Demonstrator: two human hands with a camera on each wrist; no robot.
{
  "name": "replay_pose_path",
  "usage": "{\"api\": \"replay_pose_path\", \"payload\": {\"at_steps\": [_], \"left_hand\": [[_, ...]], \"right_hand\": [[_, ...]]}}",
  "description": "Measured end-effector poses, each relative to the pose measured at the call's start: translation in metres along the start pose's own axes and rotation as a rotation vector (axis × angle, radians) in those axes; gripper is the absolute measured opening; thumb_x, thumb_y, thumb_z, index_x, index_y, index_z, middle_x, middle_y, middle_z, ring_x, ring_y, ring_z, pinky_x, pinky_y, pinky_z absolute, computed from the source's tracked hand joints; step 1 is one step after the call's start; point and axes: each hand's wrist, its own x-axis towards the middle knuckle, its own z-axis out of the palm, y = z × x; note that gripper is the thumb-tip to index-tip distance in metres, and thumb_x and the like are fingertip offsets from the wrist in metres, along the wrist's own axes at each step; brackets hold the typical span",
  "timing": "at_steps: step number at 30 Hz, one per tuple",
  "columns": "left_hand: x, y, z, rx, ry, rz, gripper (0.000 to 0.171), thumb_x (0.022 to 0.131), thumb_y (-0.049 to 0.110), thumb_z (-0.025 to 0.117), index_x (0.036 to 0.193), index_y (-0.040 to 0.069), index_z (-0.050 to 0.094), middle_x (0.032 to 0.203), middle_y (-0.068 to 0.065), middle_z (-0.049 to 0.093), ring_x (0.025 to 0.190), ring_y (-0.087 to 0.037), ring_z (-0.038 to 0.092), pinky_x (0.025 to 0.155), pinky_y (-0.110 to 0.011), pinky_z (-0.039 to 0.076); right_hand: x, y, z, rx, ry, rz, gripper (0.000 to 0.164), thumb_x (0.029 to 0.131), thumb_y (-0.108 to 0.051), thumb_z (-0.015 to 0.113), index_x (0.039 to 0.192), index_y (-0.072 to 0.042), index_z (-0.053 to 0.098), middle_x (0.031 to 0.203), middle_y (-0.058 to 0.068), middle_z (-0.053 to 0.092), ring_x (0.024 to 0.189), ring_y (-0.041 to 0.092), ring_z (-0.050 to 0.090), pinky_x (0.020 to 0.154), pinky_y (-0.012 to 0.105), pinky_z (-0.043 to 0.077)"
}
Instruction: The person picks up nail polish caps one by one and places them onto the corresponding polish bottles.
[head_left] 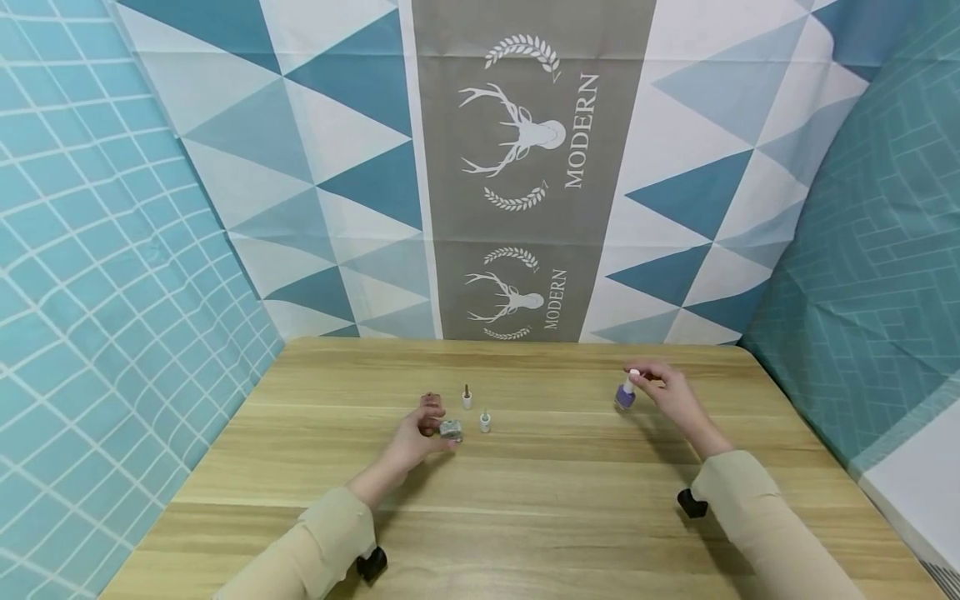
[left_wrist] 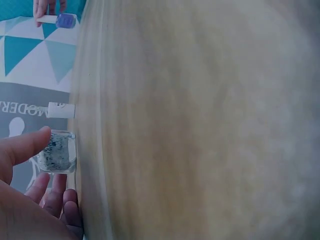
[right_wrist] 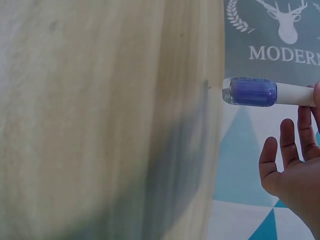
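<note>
My left hand [head_left: 412, 442] is around a small square nail polish bottle [head_left: 450, 429] with silvery glitter. Thumb and fingers stand apart on either side of the bottle, which has no cap on. Just beyond those fingers is a pinkish bottle [head_left: 431, 400], partly covered by the hand. Two white caps [head_left: 467, 400] [head_left: 485, 423] stand on the table to the right of it, their brushes pointing up. Over at the right, my right hand [head_left: 667, 392] pinches the white cap of a purple nail polish bottle [right_wrist: 252, 92]. That bottle hangs below the cap, slightly tilted, close over the tabletop.
The wooden table [head_left: 540, 508] reaches back to a patterned cloth [head_left: 360, 167] hung behind it. Blue tiled-pattern cloths [head_left: 90, 250] flank both sides. Dark wrist devices [head_left: 371, 565] sit below both sleeves.
</note>
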Motion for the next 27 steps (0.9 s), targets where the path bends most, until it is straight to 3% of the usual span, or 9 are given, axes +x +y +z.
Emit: {"api": "replay_pose_path", "payload": {"at_steps": [7,17,27], "left_hand": [[-0.002,0.001,0.001,0.016,0.014,-0.009,0.049,0.071,0.004,0.08,0.116,0.0,0.059,0.108,-0.015,0.058,0.1,-0.028,0.053,0.085,-0.038,0.046],[-0.003,-0.002,0.003,0.043,0.065,0.013,0.031,0.074,0.001,0.076,0.102,-0.003,0.064,0.098,-0.013,0.062,0.088,-0.022,0.055,0.07,-0.024,0.045],[-0.002,-0.002,0.003,0.046,0.057,0.002,0.03,0.075,0.0,0.075,0.104,-0.002,0.065,0.104,-0.015,0.064,0.097,-0.025,0.057,0.08,-0.033,0.049]], "right_hand": [[-0.002,0.007,0.002,-0.022,-0.007,0.01,0.037,0.098,-0.029,0.051,0.122,-0.002,0.061,0.113,0.016,0.059,0.097,0.021,0.049,0.081,0.033,0.042],[-0.002,0.015,0.004,-0.015,-0.017,0.026,0.039,0.098,-0.033,0.05,0.122,-0.004,0.061,0.114,0.016,0.059,0.102,0.024,0.05,0.084,0.037,0.042],[0.001,0.004,-0.003,-0.029,-0.042,-0.002,0.042,0.097,-0.029,0.053,0.129,-0.002,0.055,0.12,0.02,0.058,0.104,0.029,0.051,0.085,0.044,0.041]]}}
